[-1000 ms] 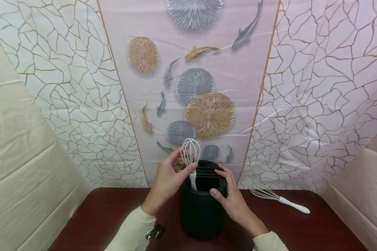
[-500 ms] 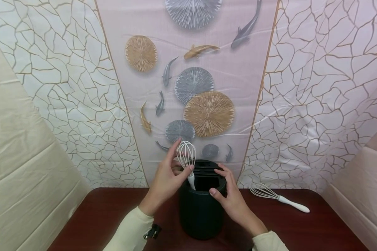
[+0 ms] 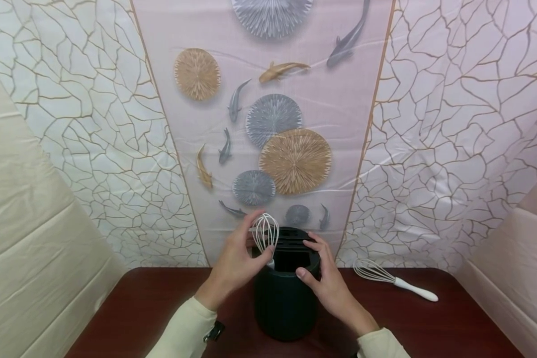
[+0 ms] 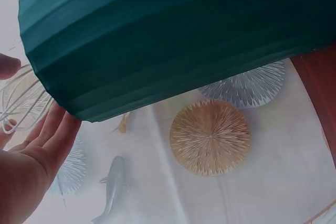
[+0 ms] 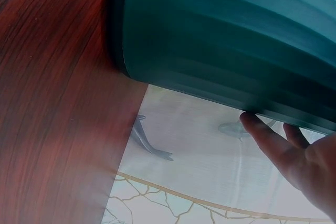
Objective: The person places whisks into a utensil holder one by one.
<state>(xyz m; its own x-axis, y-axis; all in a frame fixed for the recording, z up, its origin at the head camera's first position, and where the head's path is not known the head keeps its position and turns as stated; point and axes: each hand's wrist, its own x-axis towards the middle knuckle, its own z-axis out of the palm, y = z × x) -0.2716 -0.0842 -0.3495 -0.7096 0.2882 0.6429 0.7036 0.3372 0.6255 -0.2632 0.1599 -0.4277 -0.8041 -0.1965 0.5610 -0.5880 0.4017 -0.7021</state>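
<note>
In the head view, my left hand [image 3: 232,261] holds a small white whisk [image 3: 266,232] upright, thumb on the near side of its wires and fingers behind. Its handle goes down into the front opening of a dark green utensil holder [image 3: 286,306], mostly hidden by the rim. My right hand [image 3: 335,288] grips the holder's right side at the top, thumb on the near rim and fingers over the slotted top. Below the rim, the right wrist view shows fingers [image 5: 273,142] against the ribbed wall.
A second white whisk [image 3: 404,285] lies on the dark red table [image 3: 161,298] to the right of the holder, wires pointing left. Behind the table hangs a patterned cloth [image 3: 420,149], and pale padded panels [image 3: 31,258] flank both sides.
The whisk has sunk lower into the holder, with less of its handle showing. My left hand moved down with it, its index finger lifting midway and coming back. The right hand stayed on the holder.
</note>
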